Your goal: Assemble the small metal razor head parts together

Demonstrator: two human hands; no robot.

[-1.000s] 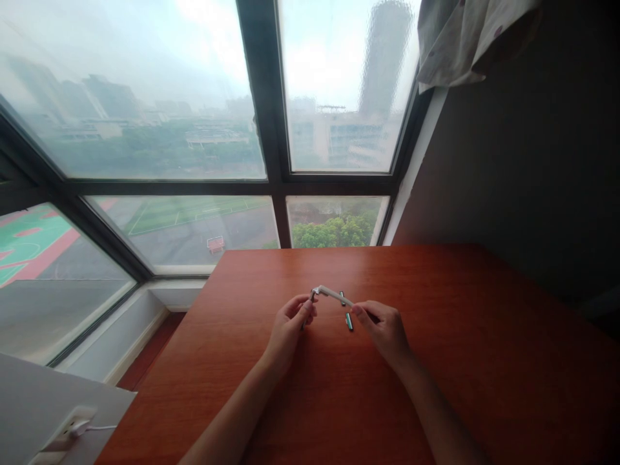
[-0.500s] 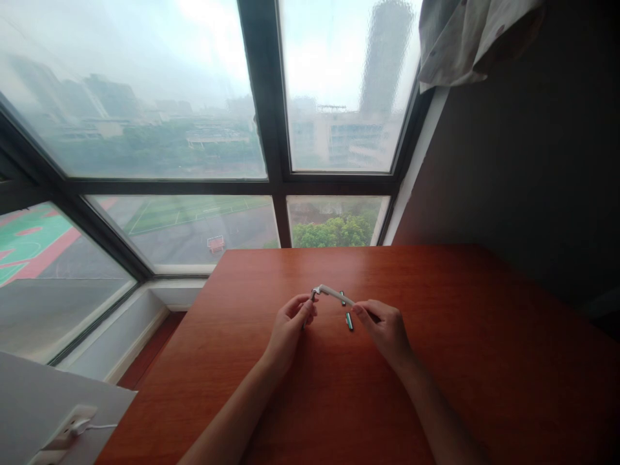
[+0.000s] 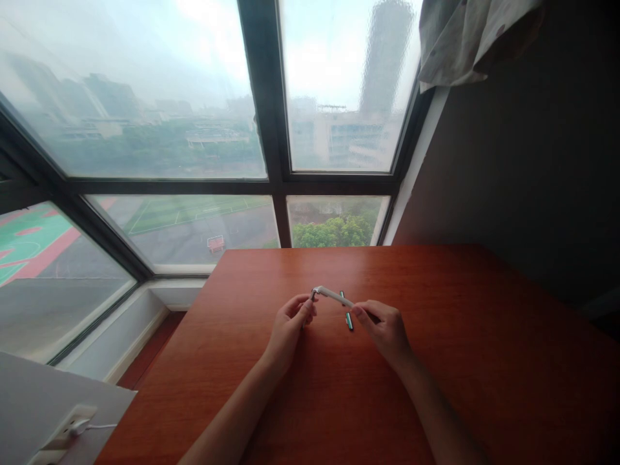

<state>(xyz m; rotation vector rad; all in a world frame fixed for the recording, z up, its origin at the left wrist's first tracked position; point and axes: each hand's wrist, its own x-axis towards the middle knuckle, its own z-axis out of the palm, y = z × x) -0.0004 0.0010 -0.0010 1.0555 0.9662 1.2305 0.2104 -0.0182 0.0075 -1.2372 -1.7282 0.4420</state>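
My left hand (image 3: 290, 321) is closed round the handle of a razor (image 3: 314, 294), whose metal head end points up above the fingers. Between the fingers of my right hand (image 3: 385, 323) is a slim, pale toothbrush (image 3: 335, 296). Its tip touches or nearly touches the top of the razor; the contact is too small to make out. Beneath and just beyond the toothbrush, a razor blade cartridge (image 3: 349, 321) with a green strip lies on the table. A second cartridge (image 3: 342, 294) lies farther back, partly behind the toothbrush.
The reddish-brown wooden table (image 3: 465, 361) fills the foreground, its far edge near a large window (image 3: 194, 187) with dark frames. A curtain (image 3: 475, 45) hangs at upper right beside a dark wall. A socket with a white plug (image 3: 80, 426) sits at lower left.
The toothbrush has shifted slightly down and left against the razor's top. Both hands stay in nearly the same place, and the cartridges have not moved.
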